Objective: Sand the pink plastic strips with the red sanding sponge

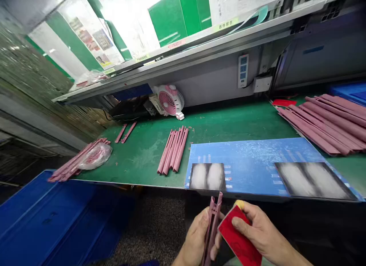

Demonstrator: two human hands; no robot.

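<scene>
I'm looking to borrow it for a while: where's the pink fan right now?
In the head view, the pink fan sits at the back left of the green workbench, under the shelf and behind the bundle of pink strips.

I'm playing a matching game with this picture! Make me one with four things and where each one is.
Things:
1. Pink ribbed plastic part
2. Red pad
3. Bundle of pink strips
4. Power strip

Places:
A. On the green bench top
B. In the right hand
C. On the grey panel under the shelf
D. In the left hand

Right pairs: 1-D, 2-B, 3-A, 4-C
</scene>
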